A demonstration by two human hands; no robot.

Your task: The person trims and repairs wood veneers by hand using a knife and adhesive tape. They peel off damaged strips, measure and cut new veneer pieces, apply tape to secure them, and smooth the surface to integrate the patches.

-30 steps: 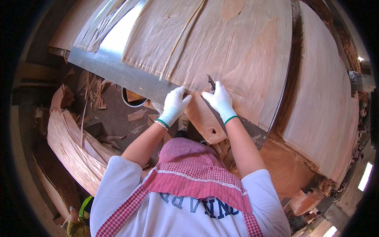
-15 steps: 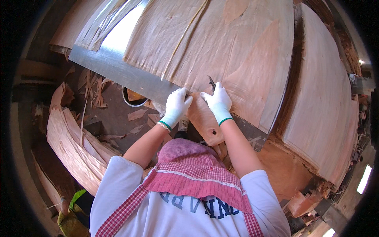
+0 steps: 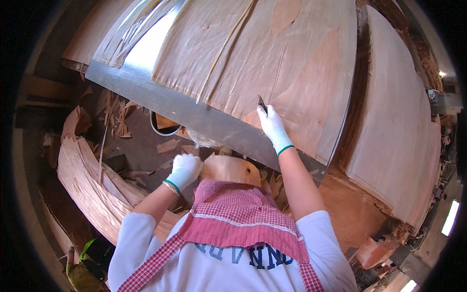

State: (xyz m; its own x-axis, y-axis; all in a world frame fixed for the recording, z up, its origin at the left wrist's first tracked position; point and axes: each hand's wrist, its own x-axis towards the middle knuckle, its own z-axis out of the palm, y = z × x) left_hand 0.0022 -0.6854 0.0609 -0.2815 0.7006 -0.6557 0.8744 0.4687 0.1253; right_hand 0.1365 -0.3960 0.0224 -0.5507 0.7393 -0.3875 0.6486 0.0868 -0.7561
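My left hand [image 3: 186, 170], in a white glove with a green cuff edge, is closed by my apron. It grips the left edge of a torn wood veneer piece [image 3: 231, 170], which has a dark knot hole and is blurred by motion. My gloved right hand [image 3: 272, 125] is closed around a small dark knife [image 3: 262, 103], its tip pointing away from me. This hand rests over the near edge of a large pale veneer sheet [image 3: 243, 63]. The sheet lies on a metal-topped table [image 3: 194, 116], with a thin strip [image 3: 226, 46] across it.
A stack of veneer sheets [image 3: 389, 112] stands to the right beyond a dark gap. Curled veneer sheets [image 3: 92, 170] lie at the left. Under the table's near edge are a round container [image 3: 163, 124], a clear plastic bag [image 3: 202, 140] and scattered scraps [image 3: 168, 145].
My left hand has pulled back toward my body and leftward, and the knotted veneer piece has come off the table edge with it. My right hand, still with the knife, has shifted slightly.
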